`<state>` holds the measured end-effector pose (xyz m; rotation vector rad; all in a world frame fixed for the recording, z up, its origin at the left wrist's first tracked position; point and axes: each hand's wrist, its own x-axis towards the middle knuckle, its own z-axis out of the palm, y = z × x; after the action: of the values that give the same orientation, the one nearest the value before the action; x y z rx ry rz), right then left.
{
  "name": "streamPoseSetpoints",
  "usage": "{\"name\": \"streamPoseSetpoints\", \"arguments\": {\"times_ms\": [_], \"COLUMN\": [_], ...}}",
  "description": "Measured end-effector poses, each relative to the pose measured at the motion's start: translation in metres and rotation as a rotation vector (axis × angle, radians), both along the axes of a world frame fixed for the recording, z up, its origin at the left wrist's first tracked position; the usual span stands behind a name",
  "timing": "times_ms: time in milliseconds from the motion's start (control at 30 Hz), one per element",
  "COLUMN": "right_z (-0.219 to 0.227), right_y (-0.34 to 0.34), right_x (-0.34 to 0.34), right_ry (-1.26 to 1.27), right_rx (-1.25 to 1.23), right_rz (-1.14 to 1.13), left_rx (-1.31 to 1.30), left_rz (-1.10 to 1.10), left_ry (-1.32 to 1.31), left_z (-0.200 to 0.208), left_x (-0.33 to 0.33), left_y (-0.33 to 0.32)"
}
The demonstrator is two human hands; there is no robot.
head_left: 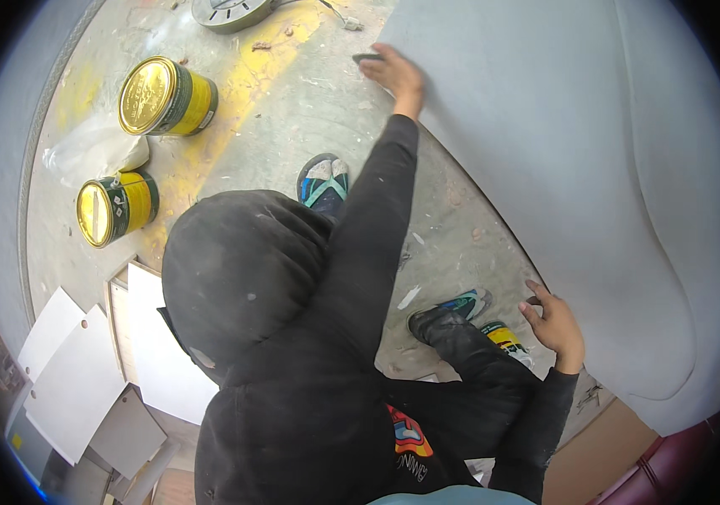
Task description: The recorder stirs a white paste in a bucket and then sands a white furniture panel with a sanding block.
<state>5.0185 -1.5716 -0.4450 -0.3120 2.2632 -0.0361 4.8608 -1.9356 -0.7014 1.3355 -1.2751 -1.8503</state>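
Observation:
Neither of my hands shows in the head view. Close in front is another person in a black hooded top (292,421), with the hood (242,261) up. That person's upper hand (398,77) is at the top edge of a large, smooth pale grey panel (536,151), with a small dark flat object (368,58) at the fingertips whose kind I cannot make out. The person's lower hand (555,326), fingers partly spread, is by the panel's lower edge; whether it touches is unclear. A curved line runs down the panel's surface.
Two yellow-and-dark cans (190,103) (138,200) lie at the left beside a clear plastic bag (95,154). White boards (78,387) lean at lower left. A round grey object (232,13) sits at the top. Another can (507,341) stands near the person's foot.

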Motion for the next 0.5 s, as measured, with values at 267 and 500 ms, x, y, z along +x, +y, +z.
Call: {"name": "streamPoseSetpoints", "arguments": {"times_ms": [267, 500], "right_z": [0.0, 0.003], "right_y": [-0.013, -0.01], "right_x": [-0.001, -0.005], "right_ry": [0.025, 0.046], "right_rx": [-0.126, 0.018], "right_rz": [0.056, 0.01], "left_rx": [-0.511, 0.427], "left_rz": [-0.346, 0.115], "left_ry": [-0.027, 0.106], "left_z": [0.045, 0.007], "left_x": [0.026, 0.012], "left_y": [0.087, 0.057]}}
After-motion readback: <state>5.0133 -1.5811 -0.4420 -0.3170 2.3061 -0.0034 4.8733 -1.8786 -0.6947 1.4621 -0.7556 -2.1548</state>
